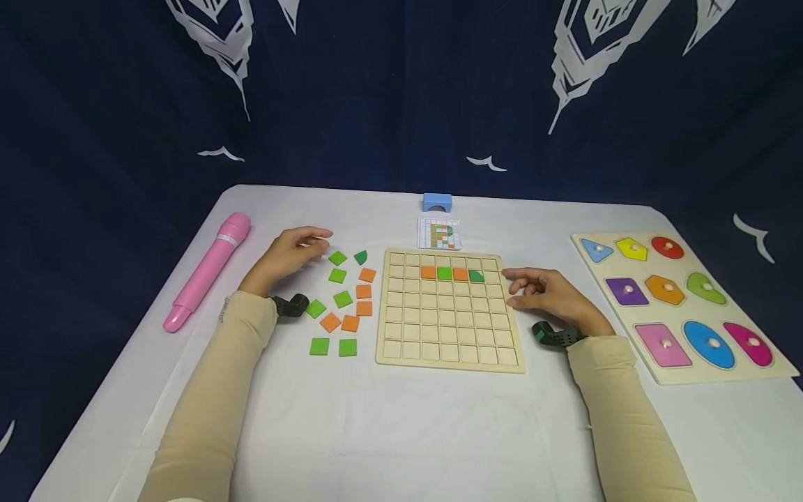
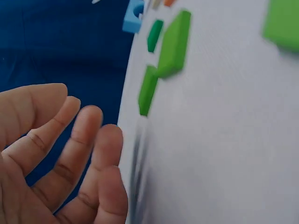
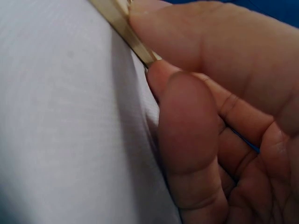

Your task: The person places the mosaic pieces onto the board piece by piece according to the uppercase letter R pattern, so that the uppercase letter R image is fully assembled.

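My left hand (image 1: 291, 254) is held above the table with loosely bent fingers and nothing between them. Nearest to it lie a light green square tile (image 1: 337, 258) and a dark green rounded tile (image 1: 360, 257). In the left wrist view the fingers are apart from the green tiles (image 2: 174, 46). At the right edge of the wooden grid board (image 1: 452, 335), my right hand (image 1: 548, 296) holds the rim with thumb and curled fingers. One grid row bears an orange tile (image 1: 429, 272), a light green tile (image 1: 444, 273), another orange tile and a dark green rounded tile (image 1: 476, 276).
Several loose green and orange tiles (image 1: 350, 323) lie left of the board. Behind it are a pattern card (image 1: 439, 233) and a blue arch block (image 1: 437, 202). A pink microphone-shaped toy (image 1: 210, 268) lies far left, a knobbed shape puzzle (image 1: 680, 307) at the right.
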Demonstrator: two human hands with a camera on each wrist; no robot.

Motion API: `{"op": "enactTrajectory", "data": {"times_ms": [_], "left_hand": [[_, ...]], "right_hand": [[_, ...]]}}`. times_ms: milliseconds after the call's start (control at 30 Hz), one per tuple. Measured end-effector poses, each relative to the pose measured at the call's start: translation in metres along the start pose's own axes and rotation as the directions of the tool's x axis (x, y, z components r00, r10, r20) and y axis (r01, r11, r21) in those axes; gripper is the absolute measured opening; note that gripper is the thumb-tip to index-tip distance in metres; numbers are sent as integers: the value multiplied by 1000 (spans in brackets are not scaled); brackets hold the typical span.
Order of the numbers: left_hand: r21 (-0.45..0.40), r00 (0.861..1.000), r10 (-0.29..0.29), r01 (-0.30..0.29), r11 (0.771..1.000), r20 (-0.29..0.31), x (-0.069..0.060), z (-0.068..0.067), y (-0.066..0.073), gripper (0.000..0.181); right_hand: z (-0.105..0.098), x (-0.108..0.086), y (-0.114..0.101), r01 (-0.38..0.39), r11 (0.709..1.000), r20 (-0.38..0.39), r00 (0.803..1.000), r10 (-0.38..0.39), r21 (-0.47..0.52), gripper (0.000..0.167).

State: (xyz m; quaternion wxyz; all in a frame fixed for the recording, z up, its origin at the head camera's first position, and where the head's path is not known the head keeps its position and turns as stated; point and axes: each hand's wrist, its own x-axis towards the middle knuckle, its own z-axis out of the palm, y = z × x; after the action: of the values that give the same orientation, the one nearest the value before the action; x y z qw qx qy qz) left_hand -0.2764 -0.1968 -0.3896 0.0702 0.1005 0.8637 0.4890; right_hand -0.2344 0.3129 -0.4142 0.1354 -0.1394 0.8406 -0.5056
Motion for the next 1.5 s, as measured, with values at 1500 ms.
{"op": "enactTrajectory", "data": {"times_ms": [1500], "left_hand": [[213,993,-23,-3,977,118,14,10,16,32]], "right_hand": [[1,2,-1,-15,1000,-9,1000,15,1,65]]}}
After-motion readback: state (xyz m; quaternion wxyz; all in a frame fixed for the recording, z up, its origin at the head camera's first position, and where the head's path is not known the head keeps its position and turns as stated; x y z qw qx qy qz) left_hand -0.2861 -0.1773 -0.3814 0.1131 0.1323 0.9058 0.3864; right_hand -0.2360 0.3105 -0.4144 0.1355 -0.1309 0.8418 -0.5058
